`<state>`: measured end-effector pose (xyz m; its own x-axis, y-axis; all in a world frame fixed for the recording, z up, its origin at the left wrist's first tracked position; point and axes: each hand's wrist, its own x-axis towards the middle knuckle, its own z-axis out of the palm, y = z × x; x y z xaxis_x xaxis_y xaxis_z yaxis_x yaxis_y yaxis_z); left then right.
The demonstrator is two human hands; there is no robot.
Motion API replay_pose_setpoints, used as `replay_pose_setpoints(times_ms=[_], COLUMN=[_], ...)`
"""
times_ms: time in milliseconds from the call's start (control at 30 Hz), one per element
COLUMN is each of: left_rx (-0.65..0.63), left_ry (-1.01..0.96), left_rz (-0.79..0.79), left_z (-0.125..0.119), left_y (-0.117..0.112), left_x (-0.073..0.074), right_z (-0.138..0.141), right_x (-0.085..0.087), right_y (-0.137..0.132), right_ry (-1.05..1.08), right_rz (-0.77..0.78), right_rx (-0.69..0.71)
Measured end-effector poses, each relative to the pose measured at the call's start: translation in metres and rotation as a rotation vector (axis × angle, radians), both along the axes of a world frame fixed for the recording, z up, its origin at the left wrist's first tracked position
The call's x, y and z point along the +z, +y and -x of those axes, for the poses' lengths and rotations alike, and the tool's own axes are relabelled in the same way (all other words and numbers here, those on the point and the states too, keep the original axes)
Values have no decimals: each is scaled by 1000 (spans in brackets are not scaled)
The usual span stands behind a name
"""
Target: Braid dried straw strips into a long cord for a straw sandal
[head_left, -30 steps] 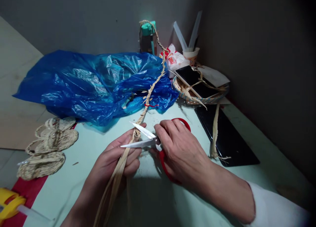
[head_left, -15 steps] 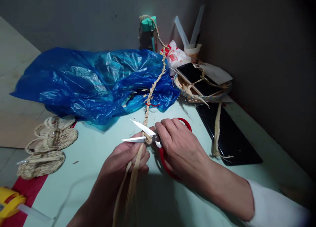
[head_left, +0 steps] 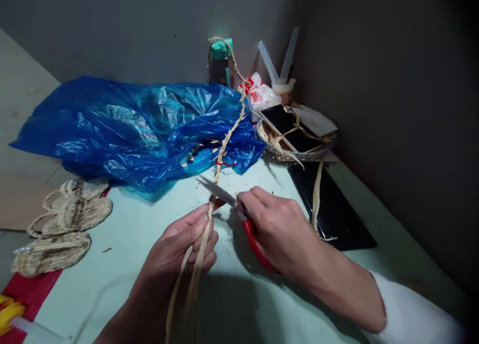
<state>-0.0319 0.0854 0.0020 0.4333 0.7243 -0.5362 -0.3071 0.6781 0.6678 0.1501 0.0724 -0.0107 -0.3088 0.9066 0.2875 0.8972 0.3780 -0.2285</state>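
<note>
My left hand [head_left: 187, 239] pinches a pale plaited straw cord [head_left: 223, 147] between thumb and fingers, near the middle of the table. From that grip, loose unplaited strands hang down toward me. The cord runs away from me over the blue bag to a green-topped bottle, with a red tie [head_left: 226, 164] partway along. In my right hand [head_left: 277, 227] are red-handled scissors [head_left: 220, 192]. Their blades look closed or nearly so, blurred, pointing left just above the cord by my left fingertips. Whether they touch the cord I cannot tell.
A crumpled blue plastic bag [head_left: 138, 129] spreads across the back. Woven straw slippers [head_left: 75, 209] lie at left, near a yellow tool [head_left: 11, 314]. At right are a shallow basket [head_left: 325, 147] holding a phone [head_left: 288, 127], a black flat panel [head_left: 340, 209], and a paper cup [head_left: 284, 90].
The scissor blades, spread around the cord before, have come together and moved off to the right of my left hand's grip. The view has shifted slightly.
</note>
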Motion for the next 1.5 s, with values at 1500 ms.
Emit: replay_pose_setpoints(times_ms=[1500], left_rx=[-245], left_ry=[1107], left_rz=[-1097], left_z=[-17], left_y=[-11], left_x=[-30], right_z=[16], right_x=[-16], right_y=[22], right_ry=[673], right_rz=[236], right_rx=[35])
